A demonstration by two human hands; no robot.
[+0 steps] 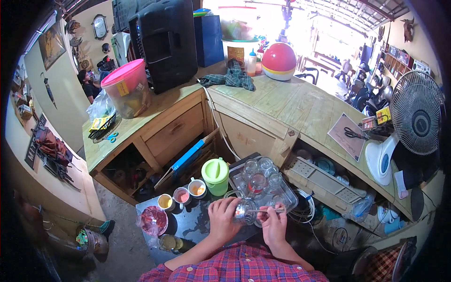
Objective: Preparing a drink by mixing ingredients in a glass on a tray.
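Note:
My left hand (222, 218) is closed round a clear glass jar or mug (244, 212), tilted with its mouth toward my right. In my right hand (273, 226) is a slim, spoon-like metal utensil (268, 210); its left end meets the glass, and I cannot make out its tip. Just behind stands a light green lidded pitcher (215, 176). Left of it are three cups: one with orange contents (197, 188), one with pink (182, 195) and one with yellow (165, 202). Several upturned glasses (258, 181) share a metal tray (290, 199) behind my right hand.
A bowl of dark red contents (154, 220) and a glass jar (167, 242) stand on the low table's (188, 225) left side. Beyond is a wooden counter (268, 101) with a speaker (164, 44), a pink-lidded tub (124, 89), a red-and-white ball-shaped container (279, 61) and a fan (418, 113).

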